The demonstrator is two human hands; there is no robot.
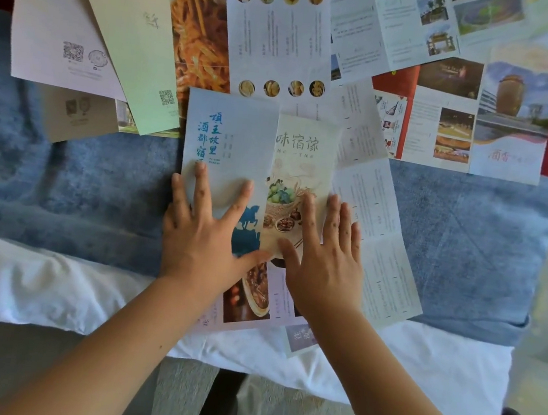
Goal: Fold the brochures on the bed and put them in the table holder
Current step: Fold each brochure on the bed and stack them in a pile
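So, both hands flat on a half-folded brochure on the bed.

From my feed the left hand has its fingers spread wide, pressing the pale blue panel down. The right hand lies open-palmed on the cream food panel beside it. Neither grips anything. More brochures lie unfolded on the blue blanket behind.

Loose brochures crowd the far side — bare blue blanket lies open left
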